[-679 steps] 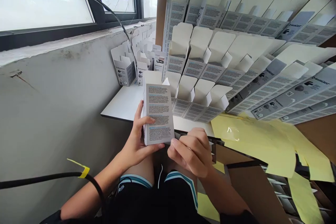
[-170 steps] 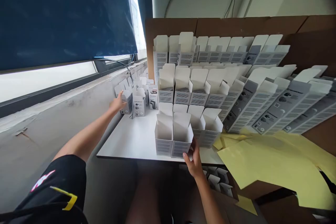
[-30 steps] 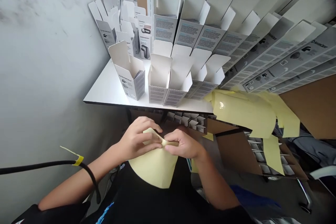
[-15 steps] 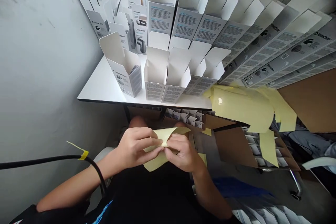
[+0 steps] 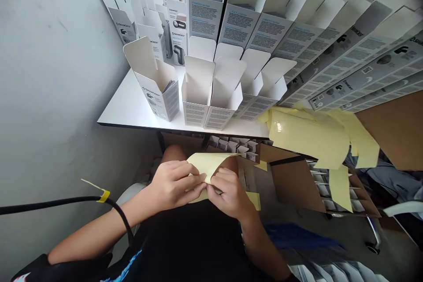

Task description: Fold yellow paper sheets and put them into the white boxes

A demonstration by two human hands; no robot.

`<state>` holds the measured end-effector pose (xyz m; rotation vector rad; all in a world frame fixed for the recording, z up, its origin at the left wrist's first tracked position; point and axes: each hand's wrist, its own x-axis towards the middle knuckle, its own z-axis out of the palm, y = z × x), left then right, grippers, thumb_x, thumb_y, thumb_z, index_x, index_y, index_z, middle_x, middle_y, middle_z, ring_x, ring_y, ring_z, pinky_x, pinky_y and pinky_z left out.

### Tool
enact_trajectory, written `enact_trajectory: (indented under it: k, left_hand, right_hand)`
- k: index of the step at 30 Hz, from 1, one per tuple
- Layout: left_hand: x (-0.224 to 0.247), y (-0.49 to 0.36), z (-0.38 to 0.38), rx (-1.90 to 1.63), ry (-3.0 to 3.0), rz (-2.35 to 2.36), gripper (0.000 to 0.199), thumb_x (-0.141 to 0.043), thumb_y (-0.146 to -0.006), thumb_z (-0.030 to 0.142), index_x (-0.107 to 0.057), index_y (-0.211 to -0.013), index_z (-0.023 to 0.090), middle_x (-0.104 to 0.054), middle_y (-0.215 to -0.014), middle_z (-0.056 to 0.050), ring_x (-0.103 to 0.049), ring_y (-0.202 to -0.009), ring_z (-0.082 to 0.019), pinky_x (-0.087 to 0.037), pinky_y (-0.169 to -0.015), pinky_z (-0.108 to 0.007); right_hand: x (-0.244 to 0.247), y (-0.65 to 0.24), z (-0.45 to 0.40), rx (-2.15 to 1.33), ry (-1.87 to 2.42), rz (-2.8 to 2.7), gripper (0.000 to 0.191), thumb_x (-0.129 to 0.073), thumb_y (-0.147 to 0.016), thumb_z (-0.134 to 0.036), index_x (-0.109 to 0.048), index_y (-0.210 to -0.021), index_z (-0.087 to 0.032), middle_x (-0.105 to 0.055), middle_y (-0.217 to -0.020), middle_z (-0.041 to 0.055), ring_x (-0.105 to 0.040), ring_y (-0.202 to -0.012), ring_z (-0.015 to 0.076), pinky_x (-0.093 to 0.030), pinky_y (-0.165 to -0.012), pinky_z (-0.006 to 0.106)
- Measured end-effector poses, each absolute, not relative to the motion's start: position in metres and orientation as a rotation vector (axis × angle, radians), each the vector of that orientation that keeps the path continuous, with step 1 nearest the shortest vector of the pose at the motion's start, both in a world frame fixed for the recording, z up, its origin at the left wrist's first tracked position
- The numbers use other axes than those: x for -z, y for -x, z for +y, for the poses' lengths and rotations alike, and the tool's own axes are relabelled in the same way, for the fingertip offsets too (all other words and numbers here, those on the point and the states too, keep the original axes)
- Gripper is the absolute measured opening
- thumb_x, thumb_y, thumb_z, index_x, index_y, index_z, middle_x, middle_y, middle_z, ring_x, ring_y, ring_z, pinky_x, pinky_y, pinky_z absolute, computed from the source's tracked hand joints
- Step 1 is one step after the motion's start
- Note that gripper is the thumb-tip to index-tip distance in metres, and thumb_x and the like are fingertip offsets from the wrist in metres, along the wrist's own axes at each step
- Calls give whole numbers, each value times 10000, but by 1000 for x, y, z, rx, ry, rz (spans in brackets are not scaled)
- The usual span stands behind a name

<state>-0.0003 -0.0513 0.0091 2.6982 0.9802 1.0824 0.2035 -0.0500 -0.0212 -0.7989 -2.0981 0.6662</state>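
Note:
Between my two hands, over my lap, is a sheet of yellow paper [image 5: 207,163], curled and bent. My left hand [image 5: 176,183] is closed on its left side, the fingertips pinching near the middle. Right beside it, my right hand [image 5: 229,191] pinches the same sheet, thumb and fingertips pressed together. The two hands' fingertips almost meet. Part of the sheet's lower side is hidden behind the hands. Past them, on the white table [image 5: 115,101], stand open white cartons [image 5: 197,92] with their flaps up, and a carton [image 5: 158,90] with folded leaflets inside.
A pile of yellow sheets [image 5: 307,134] hangs over the table's right edge. Tall rows of grey printed cartons [image 5: 333,61] rise behind. Below stand cardboard boxes [image 5: 294,185] holding more cartons. A black cable [image 5: 59,201] with a yellow tie crosses my left arm.
The yellow sheet's upper part has risen and opened out, while its lower flap has mostly gone from sight behind my hands. Both hands keep their pinch in nearly the same place.

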Motion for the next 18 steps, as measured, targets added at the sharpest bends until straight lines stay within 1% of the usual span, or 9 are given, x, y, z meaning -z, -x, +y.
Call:
enact_trajectory:
  k: [4, 7, 11, 13, 15, 17, 18]
  left_hand:
    - [-11, 1, -50, -1082, -2722, 927, 85, -684, -881, 188, -656, -961, 178, -673, -744, -17, -562, -586, -117, -396, -552, -264]
    - [-10, 0, -50, -1104, -2745, 911, 90, -673, -873, 156, -654, -960, 169, -669, -728, -22, -542, -564, -119, -375, -539, -268]
    - [-4, 2, -49, -1161, -2689, 905, 146, -676, -864, 134, -655, -1001, 182, -666, -756, -20, -562, -602, -123, -413, -560, -256]
    - [4, 7, -47, -1237, -2542, 969, 174, -675, -861, 121, -648, -1016, 196, -665, -821, -25, -594, -686, -132, -460, -625, -254]
    - [15, 13, -45, -1341, -2251, 1175, 216, -709, -844, 147, -627, -1037, 200, -646, -922, -42, -613, -821, -153, -499, -732, -267]
    - [24, 19, -42, -1392, -1827, 1370, 325, -751, -830, 236, -593, -1113, 202, -620, -1040, -62, -610, -937, -172, -513, -826, -289]
    - [27, 22, -41, -1349, -1605, 1390, 379, -755, -835, 297, -577, -1157, 204, -613, -1088, -70, -612, -967, -178, -518, -843, -295]
  right_hand:
    - [24, -206, -50, -653, 737, -2111, 223, -489, -906, -78, -509, -707, -176, -546, -652, 13, -429, -639, 118, -319, -606, 290]
    - [25, -206, -51, -645, 717, -2095, 216, -510, -900, -67, -504, -713, -174, -543, -648, 10, -425, -642, 116, -321, -605, 288]
    - [27, -205, -52, -633, 721, -2076, 226, -527, -898, -78, -504, -695, -173, -513, -628, 6, -424, -645, 118, -330, -610, 289]
    - [28, -206, -52, -671, 695, -1994, 248, -536, -901, -75, -495, -676, -172, -490, -622, 2, -425, -633, 111, -332, -597, 279]
    - [31, -209, -52, -722, 700, -1859, 233, -540, -909, -75, -531, -697, -170, -497, -635, 2, -441, -617, 102, -337, -571, 263]
    - [35, -210, -54, -754, 734, -1720, 195, -537, -921, -82, -609, -764, -172, -543, -659, 8, -480, -603, 99, -353, -546, 248]
    - [37, -210, -55, -765, 754, -1667, 183, -539, -925, -91, -645, -803, -176, -574, -674, 12, -505, -601, 101, -367, -540, 242]
